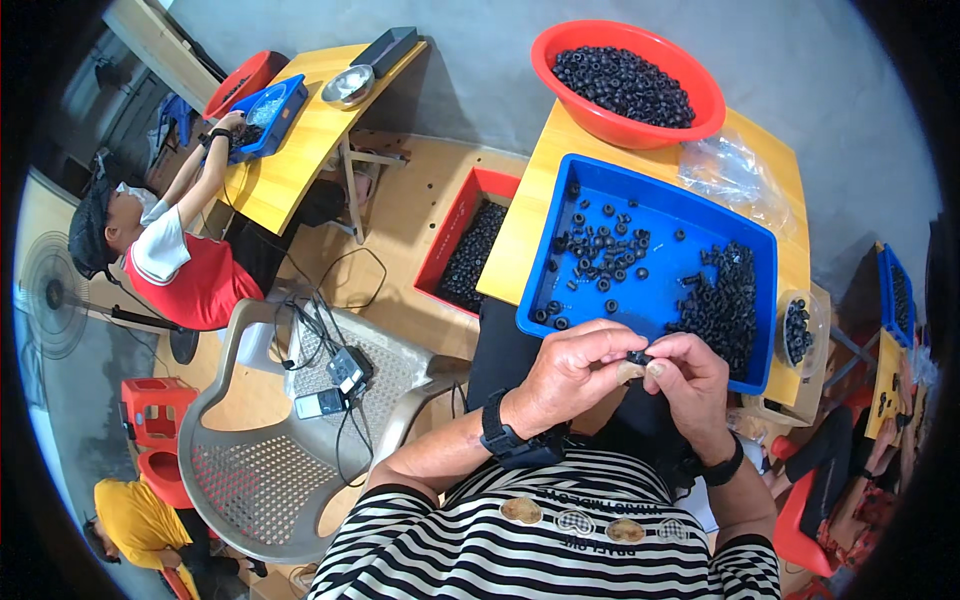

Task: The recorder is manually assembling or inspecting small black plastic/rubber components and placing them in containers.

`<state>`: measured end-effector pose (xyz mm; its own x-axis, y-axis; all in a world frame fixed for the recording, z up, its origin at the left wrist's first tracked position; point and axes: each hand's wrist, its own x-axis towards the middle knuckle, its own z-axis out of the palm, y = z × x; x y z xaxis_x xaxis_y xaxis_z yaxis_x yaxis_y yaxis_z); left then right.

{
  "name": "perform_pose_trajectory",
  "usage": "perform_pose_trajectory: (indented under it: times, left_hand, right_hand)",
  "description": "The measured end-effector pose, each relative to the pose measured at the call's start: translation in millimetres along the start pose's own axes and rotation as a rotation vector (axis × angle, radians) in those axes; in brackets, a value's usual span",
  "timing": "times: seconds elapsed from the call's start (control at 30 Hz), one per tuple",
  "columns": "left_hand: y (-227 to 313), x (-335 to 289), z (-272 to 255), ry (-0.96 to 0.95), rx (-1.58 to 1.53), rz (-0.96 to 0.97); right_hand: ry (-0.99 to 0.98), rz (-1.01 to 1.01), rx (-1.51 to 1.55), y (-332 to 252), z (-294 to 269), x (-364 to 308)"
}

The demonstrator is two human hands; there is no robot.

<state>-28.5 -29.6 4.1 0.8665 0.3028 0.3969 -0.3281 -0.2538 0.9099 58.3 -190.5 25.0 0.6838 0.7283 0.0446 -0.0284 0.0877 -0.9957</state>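
Over the near edge of a blue tray (640, 290), my left hand (578, 372) and my right hand (692, 388) meet, fingertips to fingertips. Between their thumbs and forefingers they pinch a small black part (638, 357), whose shape is mostly covered by the fingers. Inside the tray, loose black ring-shaped parts (606, 246) are scattered on the left. A denser heap of small black parts (722, 310) fills the right side. Both hands are closed on the one piece; the other fingers curl inward.
Behind the tray, a red basin (628, 85) full of black parts stands on the yellow table (520, 215), beside a clear plastic bag (735, 180). A clear tub (800, 330) sits right. A red crate (468, 245) and grey chair (270, 470) are left. Other people work nearby.
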Motion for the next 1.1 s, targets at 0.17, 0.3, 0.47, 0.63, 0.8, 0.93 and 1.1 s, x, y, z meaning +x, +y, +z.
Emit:
perform_pose_trajectory:
  times: [0.17,0.3,0.47,0.63,0.8,0.93,1.1]
  left_hand:
    - [-3,2,4,-0.024,0.003,-0.008]
    - [-8,4,8,-0.025,0.043,0.011]
    - [-9,7,9,-0.015,0.049,0.004]
    - [-9,10,7,0.014,0.035,-0.010]
    - [-10,12,4,0.022,0.068,-0.028]
    - [-11,12,3,0.013,0.060,-0.041]
    - [-9,11,3,0.010,0.050,-0.047]
  right_hand:
    - [-0.004,0.014,-0.314,-7,-7,1]
    - [0.018,-0.020,-0.383,-3,-7,1]
    - [0.046,0.066,-0.184,-1,-10,4]
    - [0.051,-0.021,-0.210,1,-9,11]
    - [0.042,-0.100,-0.337,-1,-8,16]
    - [0.061,-0.082,-0.293,0,-5,17]
    - [0.074,-0.133,-0.347,-4,-3,19]
